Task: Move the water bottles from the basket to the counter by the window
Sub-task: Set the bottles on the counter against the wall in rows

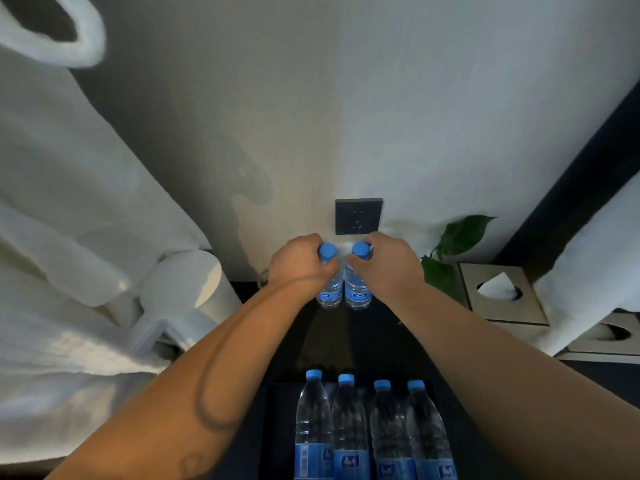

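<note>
Two clear water bottles with blue caps and blue labels stand upright side by side at the back of the dark counter (346,341), close to the wall. My left hand (299,259) is wrapped around the neck of the left bottle (330,289). My right hand (389,261) grips the neck of the right bottle (358,289). Whether their bases touch the counter I cannot tell. Several more bottles (374,427) of the same kind stand in a row in the dark basket (277,427) at the near edge of the view.
A black wall socket (358,216) sits just above the held bottles. A green plant (453,244) and a tissue box (502,292) stand to the right. White robes or towels (86,237) hang on the left. A dark frame (571,188) runs up the right side.
</note>
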`<action>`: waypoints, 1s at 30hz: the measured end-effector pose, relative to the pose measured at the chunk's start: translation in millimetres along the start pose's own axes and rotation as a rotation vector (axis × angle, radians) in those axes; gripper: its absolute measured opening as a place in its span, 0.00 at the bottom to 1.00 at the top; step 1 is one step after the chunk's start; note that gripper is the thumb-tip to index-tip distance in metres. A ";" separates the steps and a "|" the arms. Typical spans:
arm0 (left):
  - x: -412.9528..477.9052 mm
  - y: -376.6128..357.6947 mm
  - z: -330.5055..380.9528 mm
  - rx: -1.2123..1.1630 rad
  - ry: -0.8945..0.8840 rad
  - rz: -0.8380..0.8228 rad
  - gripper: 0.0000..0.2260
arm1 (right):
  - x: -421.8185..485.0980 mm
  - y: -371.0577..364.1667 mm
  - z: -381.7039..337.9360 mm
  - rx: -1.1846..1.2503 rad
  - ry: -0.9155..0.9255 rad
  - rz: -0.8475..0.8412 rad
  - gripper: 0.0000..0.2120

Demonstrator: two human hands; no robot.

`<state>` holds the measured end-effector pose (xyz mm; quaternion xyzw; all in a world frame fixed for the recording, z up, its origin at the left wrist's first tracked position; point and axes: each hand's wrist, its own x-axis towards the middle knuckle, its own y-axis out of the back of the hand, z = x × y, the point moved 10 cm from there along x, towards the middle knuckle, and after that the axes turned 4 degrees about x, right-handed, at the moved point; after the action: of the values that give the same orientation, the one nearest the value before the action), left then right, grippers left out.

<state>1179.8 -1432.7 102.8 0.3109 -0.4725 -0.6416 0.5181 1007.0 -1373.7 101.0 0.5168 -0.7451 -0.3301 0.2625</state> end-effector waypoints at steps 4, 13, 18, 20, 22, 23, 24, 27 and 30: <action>14.2 -15.2 -1.4 -0.006 0.011 -0.027 0.07 | 11.2 -7.5 13.0 0.012 0.003 0.007 0.06; 25.2 -32.1 -7.2 -0.025 0.027 -0.055 0.17 | 23.9 -29.3 31.8 0.035 -0.001 -0.052 0.14; 23.9 -39.2 -5.6 -0.023 0.052 -0.077 0.17 | 20.2 -35.2 40.0 0.068 -0.021 -0.059 0.18; 21.2 -41.2 -6.4 -0.025 0.057 -0.080 0.17 | 16.3 -37.5 42.6 0.061 -0.031 -0.076 0.19; 15.6 -43.7 -7.5 -0.039 0.043 -0.091 0.18 | 10.5 -40.1 44.6 0.054 -0.050 -0.096 0.18; 11.0 -44.9 -7.4 -0.046 0.025 -0.096 0.19 | 6.2 -42.4 45.4 0.061 -0.052 -0.106 0.17; 4.8 -46.5 -6.9 -0.049 0.001 -0.098 0.21 | 0.2 -45.0 46.2 0.076 -0.048 -0.116 0.17; -19.6 -54.0 -6.7 -0.060 -0.055 -0.119 0.23 | -23.5 -58.2 54.4 0.097 -0.050 -0.192 0.22; -49.3 -73.7 -17.0 0.005 -0.067 -0.210 0.18 | -52.0 -80.3 73.4 -0.079 -0.090 -0.348 0.28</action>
<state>1180.8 -1389.0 23.7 0.3381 -0.4561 -0.7012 0.4313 1018.3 -1328.4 -10.2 0.6118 -0.6418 -0.4224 0.1880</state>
